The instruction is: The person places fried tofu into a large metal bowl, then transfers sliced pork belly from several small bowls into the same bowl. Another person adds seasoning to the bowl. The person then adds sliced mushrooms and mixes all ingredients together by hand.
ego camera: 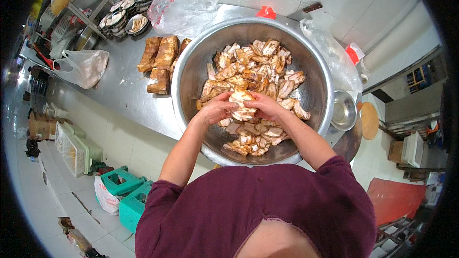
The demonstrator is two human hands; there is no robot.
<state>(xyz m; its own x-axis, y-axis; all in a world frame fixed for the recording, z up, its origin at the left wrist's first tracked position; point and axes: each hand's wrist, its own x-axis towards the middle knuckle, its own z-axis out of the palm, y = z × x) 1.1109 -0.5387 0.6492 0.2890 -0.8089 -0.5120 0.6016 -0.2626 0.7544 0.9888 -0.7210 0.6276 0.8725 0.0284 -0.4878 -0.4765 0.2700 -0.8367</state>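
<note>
A stack of sliced, browned meat [242, 104], which looks like pork belly, is held between my two hands above a large steel basin [193, 43]. My left hand [217, 108] grips its left side, thumb toward me. On the opposite side my right hand [266, 106] closes on the same stack. Beneath and around them, many loose meat slices [263, 59] lie in the basin, in a far heap and a nearer heap [256, 136]. The slices directly under my hands are partly hidden.
Whole browned meat blocks [167, 52] lie left of the basin on the steel table [122, 93]. Behind them stand stacked bowls of slices [114, 19] and a clear plastic bag [183, 10]. A small steel bowl [343, 111] sits right; a knife [308, 9] rests near the wall.
</note>
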